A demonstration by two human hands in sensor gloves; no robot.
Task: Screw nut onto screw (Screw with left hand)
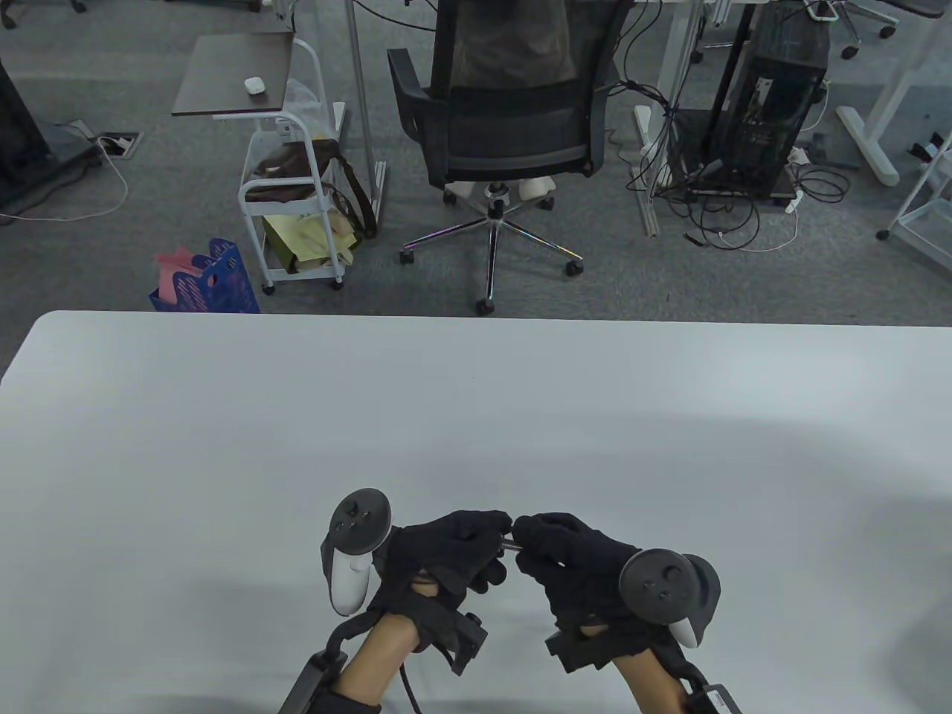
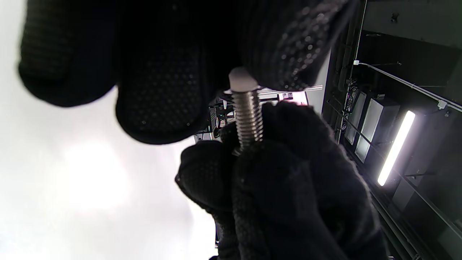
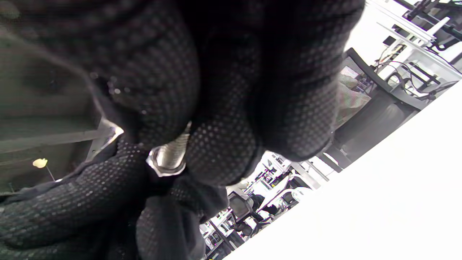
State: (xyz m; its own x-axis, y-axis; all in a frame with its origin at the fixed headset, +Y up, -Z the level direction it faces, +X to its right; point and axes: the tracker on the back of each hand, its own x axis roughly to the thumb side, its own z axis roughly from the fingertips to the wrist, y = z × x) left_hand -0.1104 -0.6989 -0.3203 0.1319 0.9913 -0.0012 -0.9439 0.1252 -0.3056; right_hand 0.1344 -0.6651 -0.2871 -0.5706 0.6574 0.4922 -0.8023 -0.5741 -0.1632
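Observation:
Both gloved hands meet low over the white table [image 1: 476, 416], near its front edge. A threaded metal screw [image 1: 510, 546] spans the small gap between them. My right hand [image 1: 532, 537] grips one end of the screw [image 3: 177, 147], its fingers curled round the shaft. My left hand [image 1: 492, 532] pinches the hex nut [image 3: 164, 167], which sits on the other end of the screw. In the left wrist view the threaded shaft [image 2: 247, 119] rises out of the right glove [image 2: 288, 198] to my left fingertips [image 2: 158, 104], which hide most of the nut.
The hands work above bare tabletop. Beyond the table's far edge stand a black office chair [image 1: 506, 126], a white rolling cart [image 1: 297, 216] and a blue basket [image 1: 212, 286] on the carpet.

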